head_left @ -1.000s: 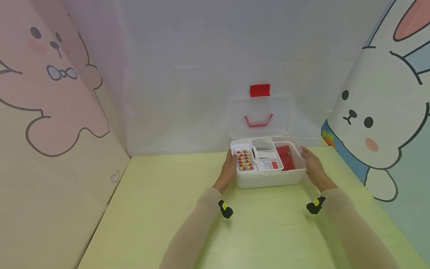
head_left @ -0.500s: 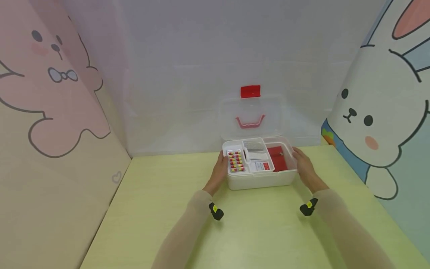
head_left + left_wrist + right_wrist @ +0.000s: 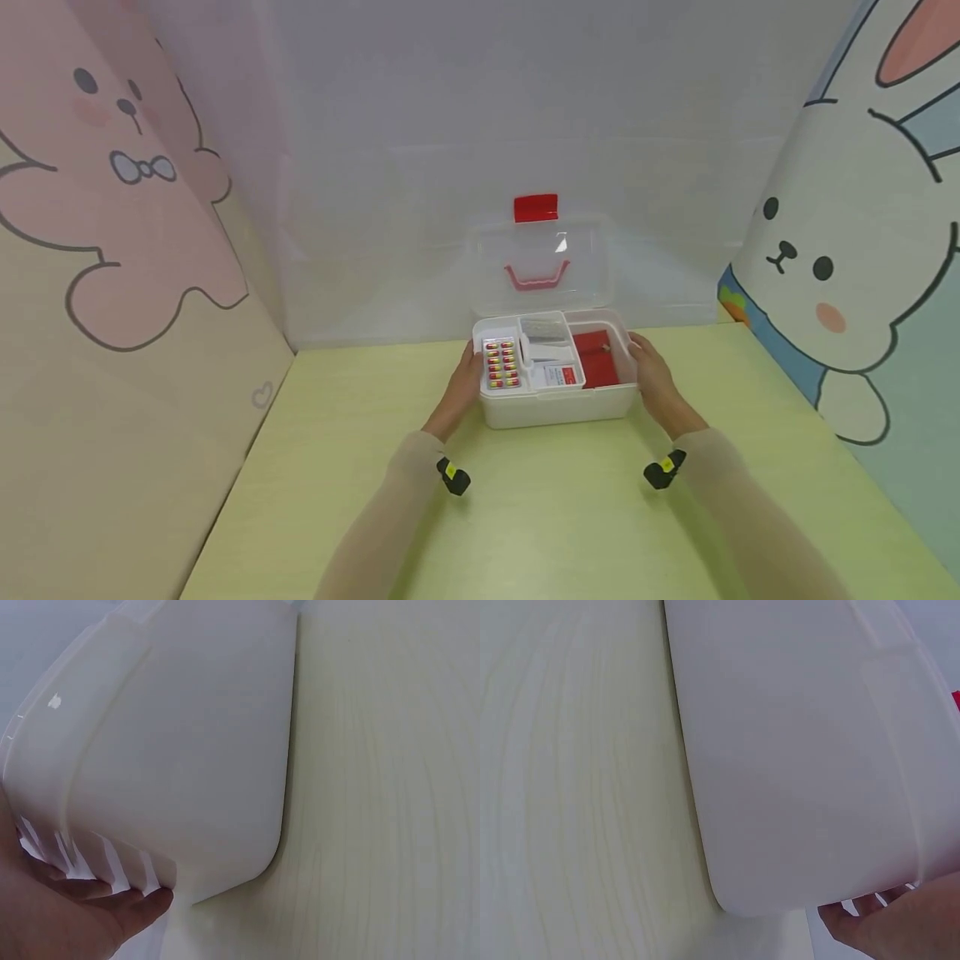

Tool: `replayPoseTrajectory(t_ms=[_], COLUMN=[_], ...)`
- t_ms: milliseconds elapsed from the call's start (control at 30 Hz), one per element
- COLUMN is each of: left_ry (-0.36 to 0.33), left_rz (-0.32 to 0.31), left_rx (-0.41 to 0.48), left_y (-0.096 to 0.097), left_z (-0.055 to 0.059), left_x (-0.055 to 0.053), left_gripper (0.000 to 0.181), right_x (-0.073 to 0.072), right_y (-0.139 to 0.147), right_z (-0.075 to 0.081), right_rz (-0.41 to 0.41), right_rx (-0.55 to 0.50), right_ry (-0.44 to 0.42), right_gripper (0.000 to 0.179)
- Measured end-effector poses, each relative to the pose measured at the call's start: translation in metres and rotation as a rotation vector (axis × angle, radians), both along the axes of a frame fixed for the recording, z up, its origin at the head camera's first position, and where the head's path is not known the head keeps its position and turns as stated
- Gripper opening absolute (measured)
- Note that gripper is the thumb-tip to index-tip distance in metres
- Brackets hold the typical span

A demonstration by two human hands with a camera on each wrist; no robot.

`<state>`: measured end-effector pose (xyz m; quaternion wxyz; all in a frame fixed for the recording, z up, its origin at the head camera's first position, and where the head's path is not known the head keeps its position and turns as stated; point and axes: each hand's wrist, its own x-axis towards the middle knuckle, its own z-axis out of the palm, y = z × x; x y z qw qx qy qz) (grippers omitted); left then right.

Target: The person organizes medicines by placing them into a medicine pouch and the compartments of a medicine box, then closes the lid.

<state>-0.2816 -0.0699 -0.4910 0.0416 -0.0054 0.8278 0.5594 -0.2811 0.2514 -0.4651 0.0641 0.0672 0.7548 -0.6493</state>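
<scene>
A white medicine box point(image 3: 558, 409) sits on the table near the back, its clear lid point(image 3: 585, 250) raised against the wall. My left hand point(image 3: 457, 387) grips its left end, fingers along the side in the left wrist view. The right hand point(image 3: 662, 382) holds the opposite end; in the right wrist view its fingers reach around the box's end wall point(image 3: 795, 772). Inside, a white tray carries a blister pack point(image 3: 502, 364) of red-and-yellow capsules and a small white-and-red packet point(image 3: 559, 375). Right of the tray lies a red pouch point(image 3: 596, 360).
The lid bears a pink handle point(image 3: 537, 284) and a red latch point(image 3: 536, 208). A pale yellow table point(image 3: 352, 467) meets a white wall sheet point(image 3: 375, 208) behind. Cartoon-printed panels stand at the left point(image 3: 142, 275) and right point(image 3: 847, 333).
Both hands have slid the box leftwards along the table and slightly nearer, with the raised lid moving along. The grip on both ends stays the same.
</scene>
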Motion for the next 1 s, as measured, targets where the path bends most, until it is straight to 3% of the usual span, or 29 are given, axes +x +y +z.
replayPoseTrajectory(t_ms=[433,733,1000], left_ry=[-0.012,-0.022,-0.047], left_rz=[-0.013,-0.002,-0.010], left_rx=[0.007,0.014,0.043], left_y=[-0.040,-0.070,-0.077], left_z=[0.000,0.000,-0.004], left_x=[0.006,0.010,0.016], left_gripper=[0.060,0.060,0.061], right_x=[0.007,0.016,0.024], right_y=[-0.035,-0.059,-0.064], right_z=[-0.002,-0.001,-0.003], right_rz=[0.016,0.039,0.050], right_rx=[-0.015,0.034,0.041], right_ry=[-0.031,-0.049,-0.060], right_gripper=[0.052,0.053,0.054])
